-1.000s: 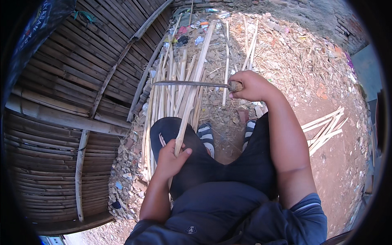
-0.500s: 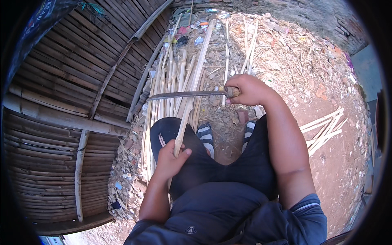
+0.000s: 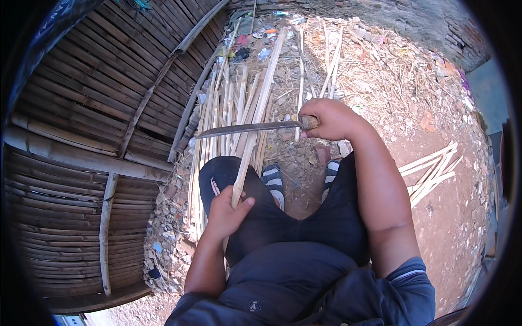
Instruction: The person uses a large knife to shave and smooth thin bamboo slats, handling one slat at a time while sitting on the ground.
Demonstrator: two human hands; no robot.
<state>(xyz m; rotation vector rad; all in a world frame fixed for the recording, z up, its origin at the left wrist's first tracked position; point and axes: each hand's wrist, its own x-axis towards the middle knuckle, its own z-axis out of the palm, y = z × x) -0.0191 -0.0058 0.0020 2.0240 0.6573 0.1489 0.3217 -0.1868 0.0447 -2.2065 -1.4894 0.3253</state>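
My right hand (image 3: 327, 120) is closed round the wooden handle of a long machete (image 3: 255, 127). Its dark blade points left and lies across a pale bamboo strip (image 3: 265, 89). Over my left thigh, my left hand (image 3: 226, 211) grips the near end of that strip, with the thumb along its side. The strip slants away from me toward the far rubble. Under and beside it, several more split bamboo strips (image 3: 219, 111) lie lengthwise on the ground. Whether the edge bites into the strip cannot be made out.
A slatted bamboo wall (image 3: 70, 92) rises on the left. At the right lies a small pile of short bamboo pieces (image 3: 432, 171). Loose strips (image 3: 334, 60) rest farther off among rubble, straw and litter. My feet in striped sandals (image 3: 273, 182) stand between the strips and my right leg.
The machete blade has tilted slightly, its tip a little lower. Both hands keep their grips in nearly the same places.
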